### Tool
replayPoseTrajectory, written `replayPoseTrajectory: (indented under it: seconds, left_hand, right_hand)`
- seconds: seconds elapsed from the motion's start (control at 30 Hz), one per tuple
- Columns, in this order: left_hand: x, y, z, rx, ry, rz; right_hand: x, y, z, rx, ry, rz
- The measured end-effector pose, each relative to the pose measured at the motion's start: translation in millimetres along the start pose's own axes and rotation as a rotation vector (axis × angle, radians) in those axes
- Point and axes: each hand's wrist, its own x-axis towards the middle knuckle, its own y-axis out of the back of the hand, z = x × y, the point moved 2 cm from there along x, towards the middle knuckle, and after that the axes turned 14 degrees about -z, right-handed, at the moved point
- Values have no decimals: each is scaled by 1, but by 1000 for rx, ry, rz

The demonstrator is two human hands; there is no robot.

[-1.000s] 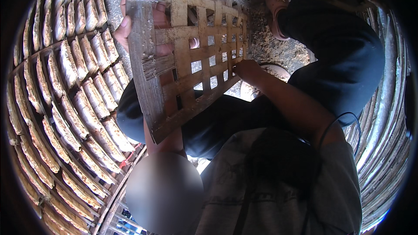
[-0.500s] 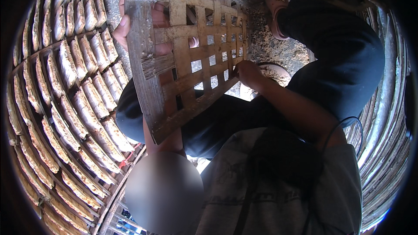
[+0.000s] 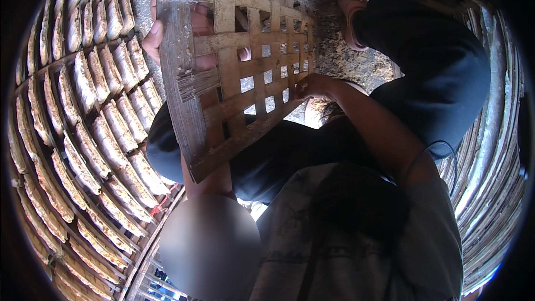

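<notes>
Little has shifted over the last second: the open-lattice mat of flat woven bamboo strips (image 3: 234, 72) sits at almost the same tilt across the dark-trousered lap, and only the right hand (image 3: 313, 86) has crept slightly along the mat's near edge. That suggests the weaving is at a slow, fiddly stage, not a big repositioning. Its fingers are pinched together on a strip end at that edge. The left hand (image 3: 167, 28) grips the far upper corner from behind, thumb curled over the frame strip, fingers showing through the gaps, clamped on the mat. Left of that grip, rows of pale, flat oblong pieces (image 3: 83, 134) lie drying on a round bamboo tray. Beyond the right grip, a foot in a pinkish perforated clog (image 3: 352, 5) rests on gravelly ground.
</notes>
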Motion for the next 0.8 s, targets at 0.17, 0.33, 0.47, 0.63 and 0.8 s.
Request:
replayPoseTrajectory:
  seconds: [0.17,0.33,0.47,0.63,0.8]
  left_hand:
    - [5,-17,-1,-219,-163,-5]
    - [-1,13,-2,-87,-254,-77]
    - [9,12,-16,-190,-288,-72]
    - [-4,-3,4,113,-68,100]
    - [-7,-13,23,258,148,125]
  right_hand:
    - [9,1,-1,-6,33,-47]
    - [12,-4,-2,65,92,-32]
    - [12,9,29,-24,160,108]
    - [9,15,28,-477,-217,10]
    - [-5,21,42,-896,-448,184]
